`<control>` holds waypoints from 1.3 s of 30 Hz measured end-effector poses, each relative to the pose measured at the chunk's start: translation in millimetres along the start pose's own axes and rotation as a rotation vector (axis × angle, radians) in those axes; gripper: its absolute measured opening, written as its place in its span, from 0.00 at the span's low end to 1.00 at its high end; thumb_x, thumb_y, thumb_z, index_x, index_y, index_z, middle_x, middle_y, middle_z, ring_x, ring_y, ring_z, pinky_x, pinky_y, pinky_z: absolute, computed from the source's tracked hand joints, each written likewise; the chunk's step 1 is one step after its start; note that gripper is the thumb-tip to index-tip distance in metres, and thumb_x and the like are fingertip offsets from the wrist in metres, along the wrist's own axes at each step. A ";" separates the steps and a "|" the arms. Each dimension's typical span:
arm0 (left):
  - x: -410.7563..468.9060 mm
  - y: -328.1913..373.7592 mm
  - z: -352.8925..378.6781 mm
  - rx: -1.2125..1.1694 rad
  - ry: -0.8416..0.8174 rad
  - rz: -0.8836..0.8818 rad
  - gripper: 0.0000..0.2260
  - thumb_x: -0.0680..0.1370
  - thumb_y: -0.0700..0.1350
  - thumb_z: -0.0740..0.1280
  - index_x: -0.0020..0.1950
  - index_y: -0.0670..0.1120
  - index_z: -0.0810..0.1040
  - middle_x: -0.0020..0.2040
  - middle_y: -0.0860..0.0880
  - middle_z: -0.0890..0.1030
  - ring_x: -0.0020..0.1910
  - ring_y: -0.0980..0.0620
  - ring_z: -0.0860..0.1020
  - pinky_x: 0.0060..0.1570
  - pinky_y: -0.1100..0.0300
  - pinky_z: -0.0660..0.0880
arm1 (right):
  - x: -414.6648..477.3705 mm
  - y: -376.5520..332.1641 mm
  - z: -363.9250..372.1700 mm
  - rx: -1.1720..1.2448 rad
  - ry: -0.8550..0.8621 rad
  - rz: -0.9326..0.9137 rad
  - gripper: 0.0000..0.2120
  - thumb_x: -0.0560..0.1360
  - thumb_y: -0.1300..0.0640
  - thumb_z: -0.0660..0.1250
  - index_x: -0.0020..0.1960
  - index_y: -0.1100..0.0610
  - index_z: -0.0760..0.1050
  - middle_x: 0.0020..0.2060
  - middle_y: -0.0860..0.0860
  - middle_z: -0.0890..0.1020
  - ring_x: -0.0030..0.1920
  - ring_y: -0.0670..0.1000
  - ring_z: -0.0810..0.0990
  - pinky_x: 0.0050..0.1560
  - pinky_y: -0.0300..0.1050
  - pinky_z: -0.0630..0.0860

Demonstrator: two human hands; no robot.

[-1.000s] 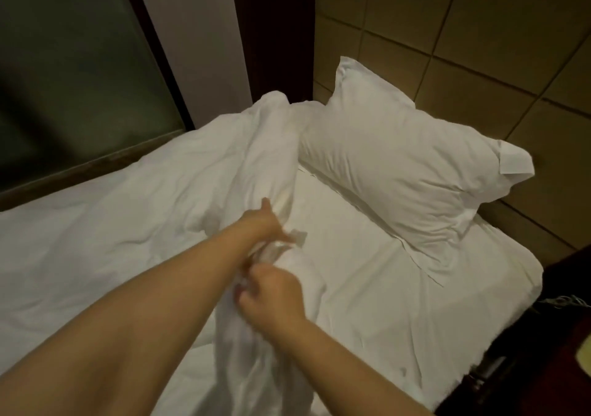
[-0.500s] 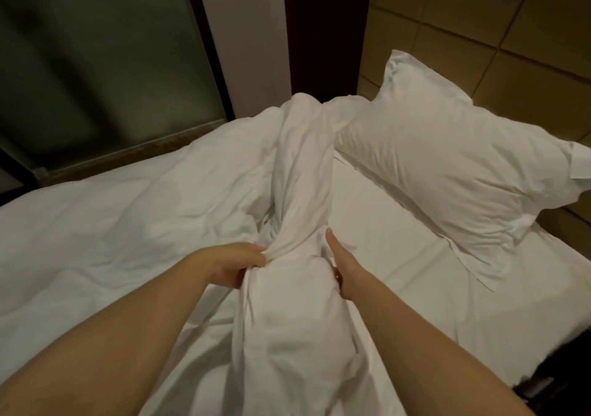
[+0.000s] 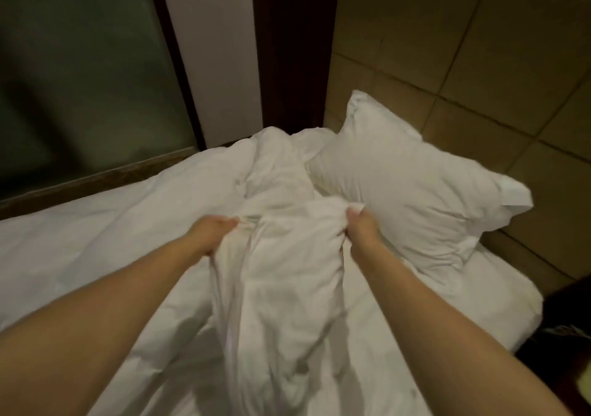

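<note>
Duvet [image 3: 287, 262], white and rumpled, bunches between left grip [image 3: 215, 234] and right grip [image 3: 362, 231], both seemingly clamping it.

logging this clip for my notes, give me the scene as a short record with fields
place: bed, seen from above
main thing: white duvet, bunched into a ridge running toward the head end
left hand: grips a fold on the ridge's left side
right hand: grips a fold on its right side, close to the pillow
pillow: white, against the tan panelled headboard
sheet: white, bare at right
far side: dark glass panel
</note>
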State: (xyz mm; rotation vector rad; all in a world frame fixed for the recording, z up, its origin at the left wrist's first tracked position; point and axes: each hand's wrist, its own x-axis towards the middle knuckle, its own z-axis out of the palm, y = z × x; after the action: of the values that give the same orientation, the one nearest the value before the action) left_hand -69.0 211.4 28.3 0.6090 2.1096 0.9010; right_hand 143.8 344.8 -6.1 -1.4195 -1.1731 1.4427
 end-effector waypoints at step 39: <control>3.0 -69.6 297.1 1.154 -0.314 0.676 0.41 0.67 0.67 0.41 0.78 0.52 0.47 0.79 0.48 0.49 0.77 0.49 0.48 0.73 0.49 0.43 | 1.9 244.6 -170.6 -0.203 -0.229 0.663 0.50 0.71 0.41 0.71 0.78 0.52 0.42 0.73 0.53 0.65 0.70 0.57 0.68 0.67 0.48 0.67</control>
State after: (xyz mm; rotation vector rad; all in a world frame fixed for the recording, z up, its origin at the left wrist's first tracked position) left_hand 153.5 288.3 -165.9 1.9627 1.9752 -0.2392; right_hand 331.1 295.9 -233.0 -1.9415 -1.0518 2.0227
